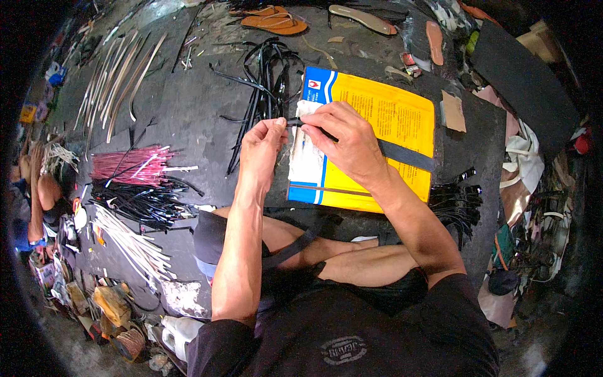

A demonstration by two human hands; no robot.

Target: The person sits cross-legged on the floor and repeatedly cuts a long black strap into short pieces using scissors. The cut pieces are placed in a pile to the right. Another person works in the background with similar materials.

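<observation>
At the bottom of the frame is a black shirt (295, 320), with bare crossed legs (370, 264) just above it. A white jug (182, 330) stands at the lower left, among mixed scraps. Near the centre, the two hands are close together but apart, both clamped on a thin black strip (293, 122). The left hand (260, 147) pinches one end between thumb and fingers; the right hand (345, 135) grips it just to the right, above the yellow and blue sheet (402, 119). That sheet lies right of centre, with a white patch (306, 154) along its left side and a dark band (407, 155) across its right part; whether the band joins the held strip, I cannot tell.

A bunch of black straps (457, 204) lies at the sheet's lower right corner. Left of centre, white strips (135, 248), black strips (141, 204) and pink strips (132, 166) lie in neighbouring heaps, going upward. Looped black cords (267, 78) lie above the left hand. Beige strips (122, 81) spread across the upper left. At the top edge are orange sandals (273, 22) and a pale sole (361, 20).
</observation>
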